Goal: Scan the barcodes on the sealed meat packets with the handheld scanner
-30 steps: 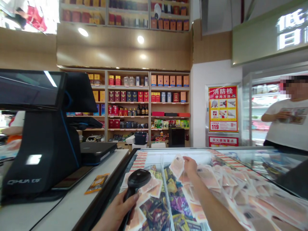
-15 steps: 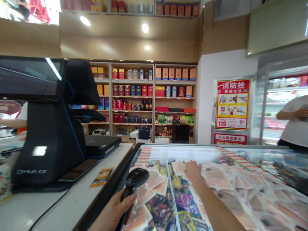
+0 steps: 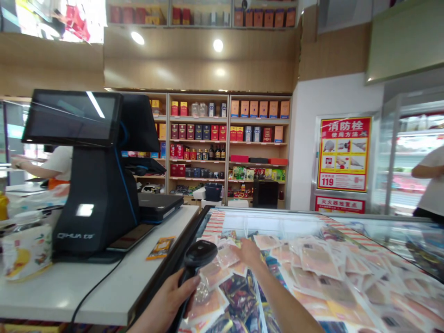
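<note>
Left hand (image 3: pixel 165 303): closed around the grip of the black handheld barcode scanner (image 3: pixel 196 259), thumb lying along the handle; scanner head raised and turned toward the packets.
Right hand (image 3: pixel 249 253): stretched forward over the freezer, resting on a pale pink flat plastic packet (image 3: pixel 227 255); not possible to tell whether the fingers pinch it or only lie on it.
Scanner position: above the left edge of the open chest freezer (image 3: pixel 263 217), just beside the right hand.
Freezer content: many pink flat packets (image 3: pixel 319 259) on the right part, dark colourful snack bags (image 3: pixel 239 296) nearer, in the middle.
Worktop (image 3: pixel 104 286): white, left of the freezer, carrying a black checkout terminal with tilted screen (image 3: pixel 93 185), a small orange packet (image 3: pixel 160 247) and a black cable.
Background: wooden shelves with red and orange boxes (image 3: pixel 229 138), a red fire poster (image 3: pixel 343 152) on the wall.
Other people: one in a white shirt (image 3: pixel 432 185) at the far right, one behind the terminal at the left (image 3: pixel 57 164).
</note>
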### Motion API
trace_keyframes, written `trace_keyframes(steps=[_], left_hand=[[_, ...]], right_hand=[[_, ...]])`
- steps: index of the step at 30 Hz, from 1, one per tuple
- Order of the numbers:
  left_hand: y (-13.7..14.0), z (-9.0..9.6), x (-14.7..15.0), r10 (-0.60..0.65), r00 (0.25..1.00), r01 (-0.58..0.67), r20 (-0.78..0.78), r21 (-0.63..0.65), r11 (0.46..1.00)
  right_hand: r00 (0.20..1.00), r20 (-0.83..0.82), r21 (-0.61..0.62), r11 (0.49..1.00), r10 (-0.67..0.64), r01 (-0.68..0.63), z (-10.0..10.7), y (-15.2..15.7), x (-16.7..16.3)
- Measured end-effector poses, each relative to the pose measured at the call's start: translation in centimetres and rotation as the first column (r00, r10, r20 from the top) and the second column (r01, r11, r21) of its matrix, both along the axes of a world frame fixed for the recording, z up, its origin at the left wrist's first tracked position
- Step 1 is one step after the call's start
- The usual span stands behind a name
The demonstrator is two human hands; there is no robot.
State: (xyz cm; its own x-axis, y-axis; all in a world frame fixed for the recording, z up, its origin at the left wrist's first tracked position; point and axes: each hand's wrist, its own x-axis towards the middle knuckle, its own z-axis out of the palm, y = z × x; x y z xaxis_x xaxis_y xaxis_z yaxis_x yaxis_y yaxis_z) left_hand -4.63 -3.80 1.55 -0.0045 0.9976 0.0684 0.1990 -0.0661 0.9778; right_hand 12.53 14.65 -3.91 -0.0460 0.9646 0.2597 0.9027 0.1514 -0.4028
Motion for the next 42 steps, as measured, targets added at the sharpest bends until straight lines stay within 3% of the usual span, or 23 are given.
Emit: trace_keyframes(steps=[3, 7, 13, 19, 22, 34, 42], left_hand=[[-0.3, -0.3, -0.6, 0.031, 1.000, -0.031, -0.004, 0.001, 1.000], [-0.8, -0.4, -1.1, 0.017, 1.000, -0.017, 0.015, 0.008, 1.000], [-1.3, 0.1, -0.8, -0.029, 0.998, 0.030, 0.050, -0.012, 0.999], [-1.8, 1.3, 0.4, -0.041, 0.999, 0.041, 0.036, 0.001, 0.999], [-1.9, 1.7, 1.3, -0.021, 0.999, 0.021, 0.033, 0.005, 1.000], [0.4, 0.8, 5.1, -0.098, 0.987, 0.095, 0.126, 0.030, 0.995], [1.0, 0.6, 5.2, -0.134, 0.989, 0.129, 0.064, 0.075, 0.989]], right_hand=[[0.999, -0.007, -0.031, 0.998, -0.047, 0.047, -0.6, -0.8, -2.1], [0.996, -0.050, 0.027, 0.996, -0.079, 0.081, -0.4, -1.2, -3.1], [0.955, -0.295, -0.010, 1.000, -0.014, 0.012, -0.3, -0.3, -1.2], [0.766, -0.639, 0.139, 0.990, 0.075, 0.020, -1.0, 0.8, 2.9], [0.679, -0.728, 0.171, 0.984, 0.094, 0.048, -1.5, 1.1, 4.4], [0.578, -0.816, 0.131, 0.980, 0.023, 0.147, -1.6, 0.5, 7.8], [0.586, -0.808, 0.156, 0.981, 0.060, 0.115, -2.3, 1.0, 8.0]])
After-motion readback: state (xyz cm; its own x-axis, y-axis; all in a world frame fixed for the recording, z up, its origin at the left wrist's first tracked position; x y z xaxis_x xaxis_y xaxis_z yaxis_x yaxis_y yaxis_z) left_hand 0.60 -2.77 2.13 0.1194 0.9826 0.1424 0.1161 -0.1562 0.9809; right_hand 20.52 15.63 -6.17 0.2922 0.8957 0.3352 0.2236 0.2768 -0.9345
